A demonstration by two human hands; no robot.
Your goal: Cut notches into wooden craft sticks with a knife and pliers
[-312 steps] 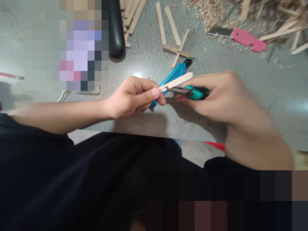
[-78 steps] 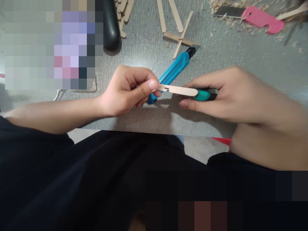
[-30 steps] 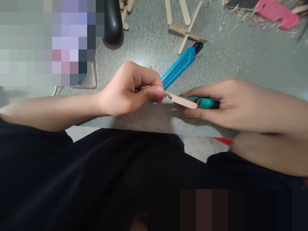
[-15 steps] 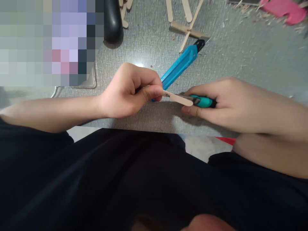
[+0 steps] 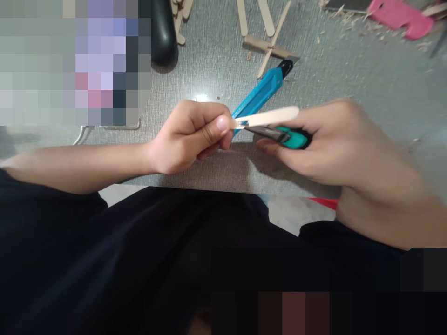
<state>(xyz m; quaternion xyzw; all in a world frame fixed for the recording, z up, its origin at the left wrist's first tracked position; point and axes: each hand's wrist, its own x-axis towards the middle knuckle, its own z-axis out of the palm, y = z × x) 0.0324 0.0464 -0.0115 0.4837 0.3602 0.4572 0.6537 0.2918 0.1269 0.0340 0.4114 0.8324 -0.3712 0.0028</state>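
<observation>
Between thumb and fingers, my left hand pinches one end of a wooden craft stick, whose rounded end points right and slightly up. My right hand is wrapped round a pair of needle-nose pliers with teal and black handles. The plier tips meet the stick close to my left fingertips, at what looks like a notch or split in the wood. A blue utility knife lies on the table behind the stick, its blade end toward the upper right and its lower end hidden by my left hand.
Two crossed sticks lie by the knife's blade, with more craft sticks beyond. A black rounded object stands at upper left. Wood shavings surround a pink-handled tool at upper right. The grey table's front edge is near my body.
The stick has swung from pointing down-right to pointing slightly up-right. The pliers' tips now show below it near my left fingers, and my right hand has turned.
</observation>
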